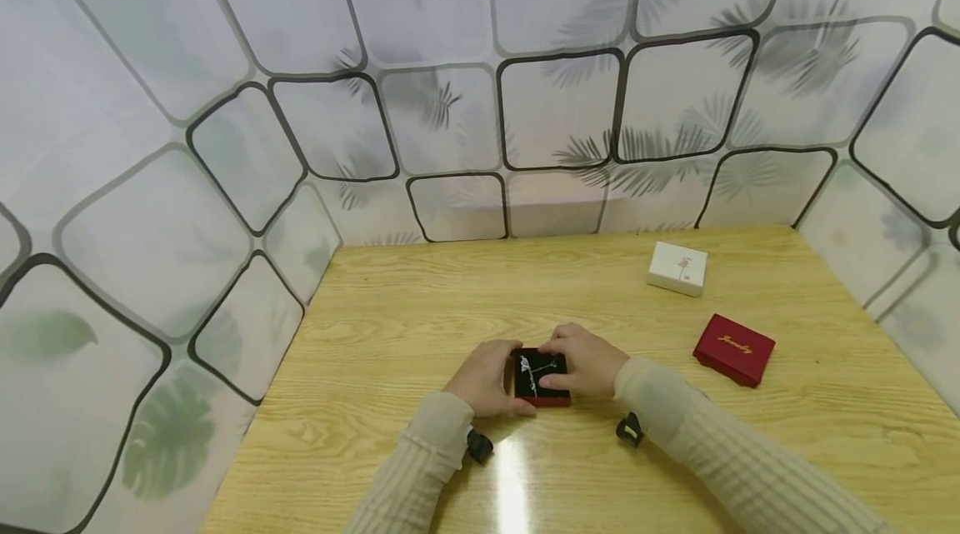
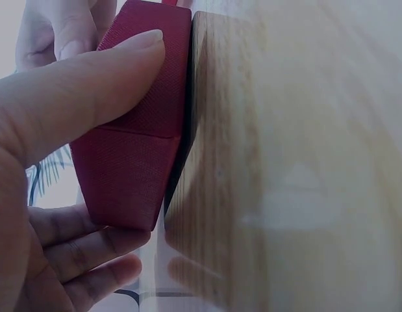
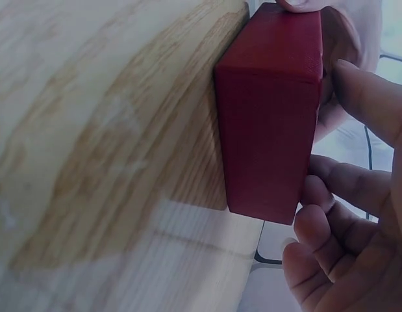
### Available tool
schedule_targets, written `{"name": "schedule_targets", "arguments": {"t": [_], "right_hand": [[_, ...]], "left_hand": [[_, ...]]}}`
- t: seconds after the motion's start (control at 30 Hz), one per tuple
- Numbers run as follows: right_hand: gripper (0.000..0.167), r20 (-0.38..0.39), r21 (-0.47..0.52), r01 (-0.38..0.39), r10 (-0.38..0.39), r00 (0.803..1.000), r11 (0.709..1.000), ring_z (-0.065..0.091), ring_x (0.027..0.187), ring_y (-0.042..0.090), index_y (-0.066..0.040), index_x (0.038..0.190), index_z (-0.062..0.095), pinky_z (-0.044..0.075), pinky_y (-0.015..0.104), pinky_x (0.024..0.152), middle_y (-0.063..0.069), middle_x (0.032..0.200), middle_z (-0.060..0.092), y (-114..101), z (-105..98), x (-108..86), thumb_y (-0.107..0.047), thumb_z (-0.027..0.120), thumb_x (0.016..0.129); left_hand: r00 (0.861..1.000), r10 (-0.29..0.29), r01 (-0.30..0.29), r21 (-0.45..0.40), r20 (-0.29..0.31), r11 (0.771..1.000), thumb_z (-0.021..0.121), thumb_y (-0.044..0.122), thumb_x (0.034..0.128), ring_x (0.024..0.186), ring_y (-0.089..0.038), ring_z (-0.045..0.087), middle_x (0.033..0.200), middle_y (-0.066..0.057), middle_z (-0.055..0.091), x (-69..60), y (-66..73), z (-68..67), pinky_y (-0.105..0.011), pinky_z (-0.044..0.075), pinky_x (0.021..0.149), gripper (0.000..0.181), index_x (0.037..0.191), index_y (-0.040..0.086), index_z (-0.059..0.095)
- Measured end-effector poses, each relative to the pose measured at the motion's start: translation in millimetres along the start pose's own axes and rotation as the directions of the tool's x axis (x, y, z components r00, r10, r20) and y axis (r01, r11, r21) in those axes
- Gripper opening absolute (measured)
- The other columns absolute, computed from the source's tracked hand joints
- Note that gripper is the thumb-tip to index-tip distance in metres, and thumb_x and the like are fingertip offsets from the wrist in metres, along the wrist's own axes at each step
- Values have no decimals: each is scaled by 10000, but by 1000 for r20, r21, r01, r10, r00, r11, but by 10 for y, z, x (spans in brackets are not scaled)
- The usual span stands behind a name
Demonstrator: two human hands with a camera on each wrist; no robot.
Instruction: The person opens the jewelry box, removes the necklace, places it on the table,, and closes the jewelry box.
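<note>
Left hand (image 1: pixel 482 380) grips box (image 2: pixel 126 174) (right (image 1: pixel 588 363) relaxed)

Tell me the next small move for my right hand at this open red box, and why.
I'd probably have the right hand gently press the silvery chain flat on the black insert. The chain lies across the insert at an angle, that hand is right over the insert's edge, and the left hand grips the red box, which should keep it steady.

Hands (image 1: pixel 483 382) (image 1: pixel 587 361), two; ribbed sleeves (image 1: pixel 427 451) (image 1: pixel 720 442), two; black wrist devices (image 1: pixel 480 446) (image 1: pixel 629 430), two; red open box (image 1: pixel 546 401), one; silvery ornament (image 1: pixel 525 365), one; red lettered piece (image 1: pixel 733 346), one; white box (image 1: pixel 677 267), one; wooden table (image 1: pixel 420 292), one.
</note>
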State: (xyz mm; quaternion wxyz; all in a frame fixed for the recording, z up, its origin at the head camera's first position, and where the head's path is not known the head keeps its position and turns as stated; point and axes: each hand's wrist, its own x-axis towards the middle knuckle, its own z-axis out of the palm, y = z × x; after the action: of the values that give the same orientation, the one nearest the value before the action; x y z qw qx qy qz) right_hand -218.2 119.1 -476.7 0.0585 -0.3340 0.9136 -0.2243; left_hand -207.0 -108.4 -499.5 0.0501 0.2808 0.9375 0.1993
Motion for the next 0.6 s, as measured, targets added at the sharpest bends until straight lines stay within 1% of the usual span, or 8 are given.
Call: {"name": "schedule_targets", "arguments": {"t": [0.1, 0.33, 0.6], "right_hand": [[537, 6, -13, -6, 6, 1000, 1000, 466, 924, 121, -64, 1224, 651, 480, 333, 798, -29, 1001, 529, -14, 8, 5, -440, 717, 847], [530, 8, -28, 14, -13, 1000, 1000, 447, 910, 128, -48, 1200, 664, 470, 320, 777, -35, 966, 522, -30, 33, 19, -413, 748, 825], [553, 23, -54, 24, -23, 999, 998, 446, 881, 128, -39, 1194, 668, 463, 309, 767, -16, 948, 521, -26, 40, 36, -425, 758, 808]], "left_hand": [[1000, -1, 1, -4, -3, 1000, 811, 598, 645, 1271, -229, 455, 1378, -69, 502, 0, 2, 2, -373, 367, 1072, 1024, 1422, 65, 409], [1000, -4, 4, -2, -1, 1000, 813, 604, 638, 1269, -230, 457, 1377, -73, 504, -1, 2, -3, -368, 369, 1070, 1028, 1418, 64, 415], [1000, 14, -14, 14, -18, 1000, 819, 606, 628, 1256, -234, 468, 1358, -79, 518, -10, 15, -24, -365, 368, 1070, 1028, 1401, 53, 429]]}}
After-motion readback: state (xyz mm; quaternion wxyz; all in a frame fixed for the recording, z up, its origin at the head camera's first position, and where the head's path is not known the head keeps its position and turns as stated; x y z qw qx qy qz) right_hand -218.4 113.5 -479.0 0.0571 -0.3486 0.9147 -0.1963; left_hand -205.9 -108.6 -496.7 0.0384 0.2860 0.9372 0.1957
